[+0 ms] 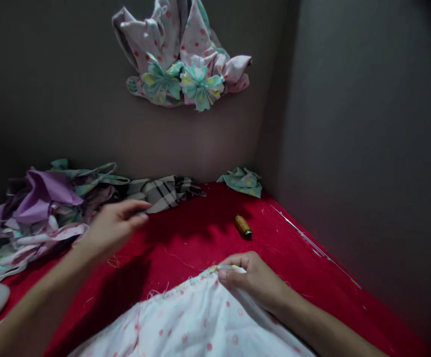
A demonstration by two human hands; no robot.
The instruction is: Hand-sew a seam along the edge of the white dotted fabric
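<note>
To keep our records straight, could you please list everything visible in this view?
Dotted fabric piece: one, pink with red dots, on the wall, top centre.
Fabric rosettes: two, teal and yellow, on that piece.
Fabric heap: one, purple and pink, far left.
Plaid fabric: one, grey and black, back edge.
Teal fabric scrap: one, teal, back corner.
Thread spool: one, brown, middle of the cloth.
Pale strand: one, whitish, right edge.
Red cloth: one, red, covering the surface.
White dotted fabric: one, white with pink dots, foreground.
Left hand grip: one, open, above the cloth.
Right hand grip: one, pinching the white dotted fabric's edge.
</note>
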